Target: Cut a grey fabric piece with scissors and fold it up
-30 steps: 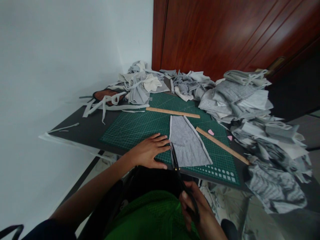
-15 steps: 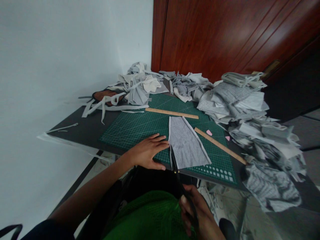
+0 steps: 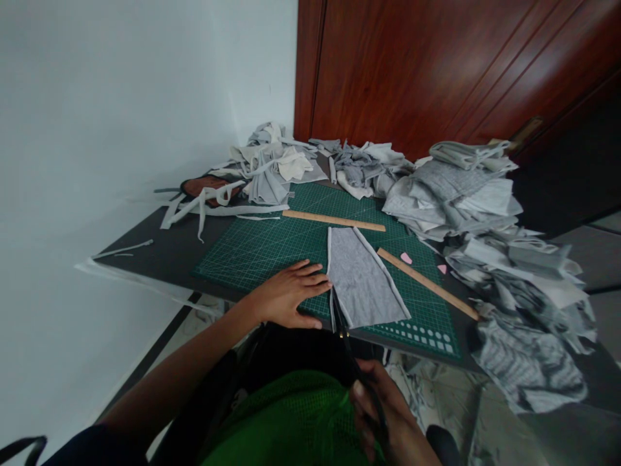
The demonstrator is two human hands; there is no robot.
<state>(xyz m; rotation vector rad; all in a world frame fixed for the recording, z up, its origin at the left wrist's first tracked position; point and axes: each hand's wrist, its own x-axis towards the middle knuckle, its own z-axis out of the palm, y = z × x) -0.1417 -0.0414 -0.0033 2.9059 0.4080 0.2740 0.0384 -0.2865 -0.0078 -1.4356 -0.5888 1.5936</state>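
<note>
"Cloth, where exactly does it lie on the mat?"

"Flat, on the mat's near side, with its wide end at the near edge. Its long axis goes from this edge toward the far side of the mat."

"Which hand is nearer?"

"The left hand. It rests on the mat, palm down, fingers spread and gripping nothing; its fingertips meet the cloth's left border. So the cloth is to the right of this hand."

"And the right hand?"

"It is before the mat's near edge, curled around the handles of the scissors. The blades cross that edge and point away from the person, nearly along the cloth's left border. How wide they are open, I cannot tell."
</note>
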